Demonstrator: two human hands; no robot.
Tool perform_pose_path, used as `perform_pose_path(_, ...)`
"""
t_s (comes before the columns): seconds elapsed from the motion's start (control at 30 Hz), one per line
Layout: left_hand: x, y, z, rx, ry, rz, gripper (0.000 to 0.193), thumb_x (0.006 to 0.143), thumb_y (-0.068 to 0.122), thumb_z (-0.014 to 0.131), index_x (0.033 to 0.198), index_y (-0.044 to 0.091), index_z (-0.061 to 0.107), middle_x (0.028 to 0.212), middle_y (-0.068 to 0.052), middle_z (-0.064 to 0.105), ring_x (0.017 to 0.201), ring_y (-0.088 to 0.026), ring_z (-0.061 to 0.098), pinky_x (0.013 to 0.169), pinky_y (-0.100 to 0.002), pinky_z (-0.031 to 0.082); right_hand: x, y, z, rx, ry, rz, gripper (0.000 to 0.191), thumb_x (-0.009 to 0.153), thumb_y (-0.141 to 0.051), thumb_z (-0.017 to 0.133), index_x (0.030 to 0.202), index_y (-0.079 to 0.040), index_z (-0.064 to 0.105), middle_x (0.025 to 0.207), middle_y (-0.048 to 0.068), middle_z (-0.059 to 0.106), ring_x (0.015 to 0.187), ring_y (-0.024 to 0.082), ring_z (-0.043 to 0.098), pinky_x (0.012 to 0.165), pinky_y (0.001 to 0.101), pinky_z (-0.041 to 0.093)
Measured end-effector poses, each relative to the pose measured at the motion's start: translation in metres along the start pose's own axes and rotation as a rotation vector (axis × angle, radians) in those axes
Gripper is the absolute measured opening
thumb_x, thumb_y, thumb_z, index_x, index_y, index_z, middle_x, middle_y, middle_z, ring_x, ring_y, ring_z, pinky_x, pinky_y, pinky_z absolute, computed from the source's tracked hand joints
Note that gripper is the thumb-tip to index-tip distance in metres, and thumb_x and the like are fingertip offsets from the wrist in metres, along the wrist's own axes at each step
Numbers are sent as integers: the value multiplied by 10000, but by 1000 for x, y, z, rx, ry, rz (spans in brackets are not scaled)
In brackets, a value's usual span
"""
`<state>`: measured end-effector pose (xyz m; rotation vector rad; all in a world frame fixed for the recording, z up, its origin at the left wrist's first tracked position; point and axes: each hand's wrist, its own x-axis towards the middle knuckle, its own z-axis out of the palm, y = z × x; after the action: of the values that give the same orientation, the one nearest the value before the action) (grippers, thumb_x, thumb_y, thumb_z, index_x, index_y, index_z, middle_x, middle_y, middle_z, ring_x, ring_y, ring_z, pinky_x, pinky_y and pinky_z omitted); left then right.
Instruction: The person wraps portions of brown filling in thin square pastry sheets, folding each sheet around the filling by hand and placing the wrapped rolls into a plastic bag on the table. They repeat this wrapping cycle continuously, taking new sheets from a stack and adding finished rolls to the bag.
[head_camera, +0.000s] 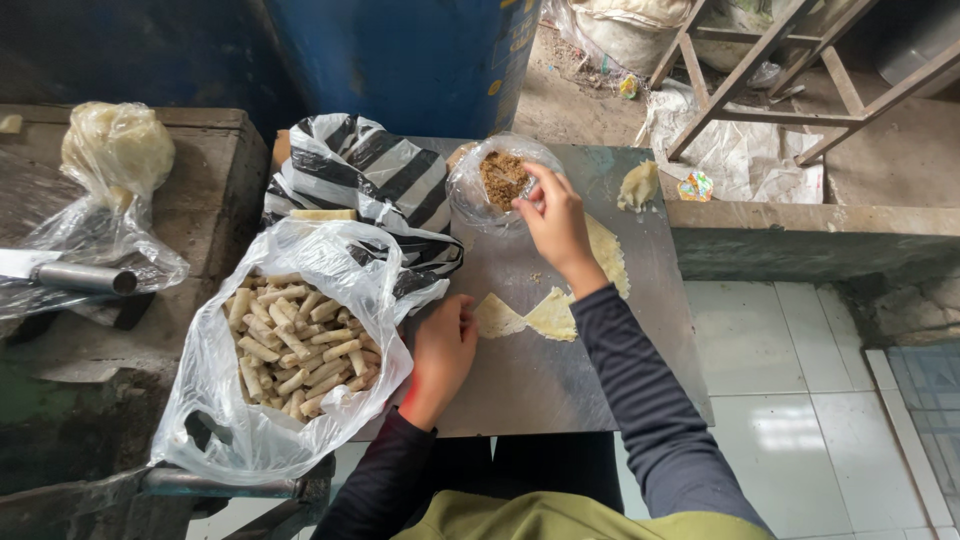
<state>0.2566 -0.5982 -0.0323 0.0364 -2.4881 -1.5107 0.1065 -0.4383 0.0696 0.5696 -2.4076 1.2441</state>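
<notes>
My right hand (553, 218) reaches into a clear plastic bag of brown crumbly filling (500, 177) at the far side of a steel sheet (540, 370); its fingertips pinch at the filling. My left hand (444, 345) rests on the sheet, fingers touching a pale triangular dough wrapper (497, 317). A second triangular wrapper (553, 314) lies just to its right. More flat dough (607, 255) shows behind my right wrist.
A clear bag with several finished pale rolls (295, 345) sits left of my left hand. Behind it lies a black-and-white striped bag (370, 170). A dough lump (638, 185) sits at the sheet's far right. A bagged dough ball (115, 150) and metal tube (85, 277) lie left.
</notes>
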Motion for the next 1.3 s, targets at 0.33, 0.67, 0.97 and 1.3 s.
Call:
perform_pose_path(0.33,-23,17,-122,374,152,143,259,851,145,740,1011,28,574,984,-191,583,908,-406,611,769,-498,500,54,-121,44,-49,158,-229,118,1031,-126,670,1025,-16,714,914,121,687,751,242,675,670,353,530)
perform_pose_path(0.67,28,19,-104,453,130,121,104,898,92,635,975,68,570,937,-161,619,869,-385,635,743,-498,506,101,-108,60,145,304,67,176,1048,-155,618,992,-8,699,774,46,696,623,109,632,575,281,494)
perform_pose_path(0.97,35,21,-108,328,170,161,303,878,19,574,1181,18,574,1055,-199,667,955,-410,654,807,-489,520,109,-90,68,540,402,355,203,1059,-177,590,1003,-8,686,779,22,664,595,55,582,505,227,474)
perform_pose_path(1.3,40,16,-82,-25,135,-66,322,896,104,700,1185,11,595,934,-145,707,789,-280,736,687,-391,569,43,-19,28,992,326,470,153,1065,-137,588,1048,-7,666,870,52,666,687,102,611,577,256,509)
